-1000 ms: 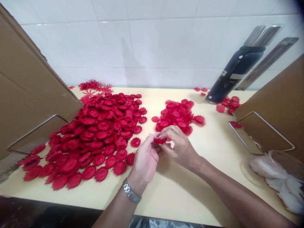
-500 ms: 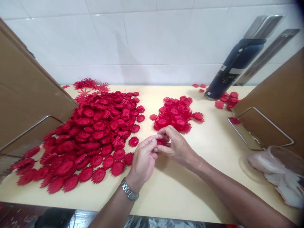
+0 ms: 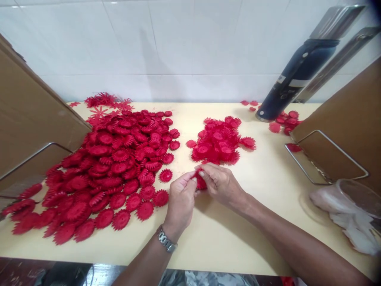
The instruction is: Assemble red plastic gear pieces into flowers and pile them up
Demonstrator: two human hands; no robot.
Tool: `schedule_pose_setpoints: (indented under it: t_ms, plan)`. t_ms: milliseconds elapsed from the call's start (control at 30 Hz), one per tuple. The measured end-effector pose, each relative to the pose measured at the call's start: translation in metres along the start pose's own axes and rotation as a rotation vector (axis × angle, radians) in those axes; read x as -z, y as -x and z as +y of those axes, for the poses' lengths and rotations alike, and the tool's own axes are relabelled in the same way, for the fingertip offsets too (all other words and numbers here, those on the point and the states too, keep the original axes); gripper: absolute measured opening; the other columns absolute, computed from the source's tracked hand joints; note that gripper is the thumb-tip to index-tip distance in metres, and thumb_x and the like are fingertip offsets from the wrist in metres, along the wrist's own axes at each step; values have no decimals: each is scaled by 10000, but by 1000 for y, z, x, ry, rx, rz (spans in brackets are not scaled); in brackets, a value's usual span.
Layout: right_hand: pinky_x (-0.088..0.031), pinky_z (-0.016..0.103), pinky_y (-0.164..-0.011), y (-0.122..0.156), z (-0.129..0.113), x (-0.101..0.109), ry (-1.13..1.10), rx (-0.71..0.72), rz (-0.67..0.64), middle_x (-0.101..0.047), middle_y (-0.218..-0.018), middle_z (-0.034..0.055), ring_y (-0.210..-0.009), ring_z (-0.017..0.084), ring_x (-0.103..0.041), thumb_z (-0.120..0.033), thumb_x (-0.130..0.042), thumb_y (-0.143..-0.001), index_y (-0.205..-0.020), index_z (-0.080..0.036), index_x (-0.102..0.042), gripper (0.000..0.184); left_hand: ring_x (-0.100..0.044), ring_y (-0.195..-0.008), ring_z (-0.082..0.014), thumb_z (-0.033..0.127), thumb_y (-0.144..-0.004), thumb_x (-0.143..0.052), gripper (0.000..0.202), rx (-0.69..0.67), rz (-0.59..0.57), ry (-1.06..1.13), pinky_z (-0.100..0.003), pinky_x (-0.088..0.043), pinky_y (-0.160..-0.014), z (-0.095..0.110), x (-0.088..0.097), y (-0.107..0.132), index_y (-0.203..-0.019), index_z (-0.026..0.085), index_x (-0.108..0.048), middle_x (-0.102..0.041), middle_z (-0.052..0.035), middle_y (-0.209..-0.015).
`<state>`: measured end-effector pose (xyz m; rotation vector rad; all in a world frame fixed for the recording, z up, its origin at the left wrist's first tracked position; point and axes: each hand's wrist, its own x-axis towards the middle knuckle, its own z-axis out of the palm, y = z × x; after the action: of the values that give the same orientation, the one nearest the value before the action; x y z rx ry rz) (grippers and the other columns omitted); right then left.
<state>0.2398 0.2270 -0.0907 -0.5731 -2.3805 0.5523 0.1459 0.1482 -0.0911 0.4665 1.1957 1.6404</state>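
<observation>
Both my hands meet over the middle of the cream table [image 3: 268, 222], pinching one red toothed plastic flower piece [image 3: 201, 182] between them. My left hand [image 3: 181, 200], with a metal watch on its wrist, grips the piece from the left. My right hand [image 3: 222, 183] grips it from the right, fingers curled. A big heap of red flower pieces [image 3: 116, 159] lies to the left. A smaller heap of red pieces [image 3: 222, 140] sits just beyond my hands.
Cardboard boxes stand at the left [image 3: 29, 119] and right [image 3: 345, 131], each with a metal wire frame. A dark blue bottle [image 3: 293, 81] leans at the back right, with a few red pieces [image 3: 284, 121] beside it. A clear container with white contents [image 3: 351, 214] sits at the right edge.
My hands have kept working the same red piece, drifting slightly down toward me; the piece now stands more on edge between my fingers. The view has tilted a little.
</observation>
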Motion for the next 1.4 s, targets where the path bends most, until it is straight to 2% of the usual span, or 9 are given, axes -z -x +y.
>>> schedule_pose_setpoints:
  t_ms: [100,367,500,633,767,967,1100,1267,1400]
  plan:
    - [-303,243,-432,-3,0,1,131,-1,77,-453,-537,-1,-458,115,-404,-156,-362,-874,-628,-180,-479,273,-622,-767,-153,166,-723,-562,158,-25,-6,-23,-246,-498,-660,-1,-1,-2,-837,131,-665,-677,-32,-751]
    - [-426,258,-557,-33,38,30,368,29,340,-610,-688,71,-639,170,-565,-98,-361,-846,-769,-144,-576,233,-640,-568,-158,204,-695,-578,148,51,48,10,-290,-527,-603,8,-2,1,-783,93,-621,-655,-47,-634]
    - [-466,265,-630,-32,28,38,144,11,120,-622,-825,74,-741,163,-586,-177,-408,-870,-959,-140,-592,207,-646,-643,-165,202,-709,-565,158,1,37,-9,-290,-526,-633,7,0,-3,-809,104,-640,-667,-48,-689]
    - [-486,303,-751,-23,5,26,-64,-51,-97,-605,-1052,87,-919,185,-580,-251,-558,-811,-1178,-170,-502,380,-632,-764,-157,186,-745,-536,183,-75,-4,-45,-272,-512,-696,4,1,-4,-868,131,-660,-684,-48,-831]
    - [-491,263,-665,-20,-3,12,-161,-87,-58,-657,-866,62,-746,142,-609,-116,-508,-812,-952,-144,-605,172,-630,-773,-150,202,-767,-534,195,-92,-37,-46,-262,-509,-692,3,1,-3,-909,135,-650,-684,-52,-855]
    - [-489,229,-593,-25,4,19,-292,-86,19,-660,-755,21,-677,124,-611,-90,-540,-776,-822,-168,-642,137,-634,-548,-143,184,-686,-604,91,-24,79,-44,-262,-522,-562,9,5,-2,-747,118,-614,-653,-14,-621]
    - [-493,297,-707,-37,36,36,-35,-87,234,-665,-818,45,-770,163,-615,-128,-514,-802,-837,-176,-658,155,-629,-494,-150,185,-674,-602,85,31,134,-20,-270,-527,-535,12,3,2,-704,109,-577,-631,-11,-554]
    - [-385,519,-873,-48,59,43,458,-135,183,-598,-1063,145,-1045,319,-495,-277,-555,-804,-977,-163,-651,229,-654,-572,-153,174,-703,-583,83,65,73,-25,-264,-527,-599,12,2,1,-750,106,-577,-656,-31,-646]
    - [-449,388,-801,-37,30,31,178,-62,22,-599,-995,109,-942,238,-539,-323,-608,-777,-1035,-157,-601,306,-645,-591,-140,185,-721,-588,70,41,50,19,-245,-513,-596,12,5,0,-738,118,-585,-633,-7,-635]
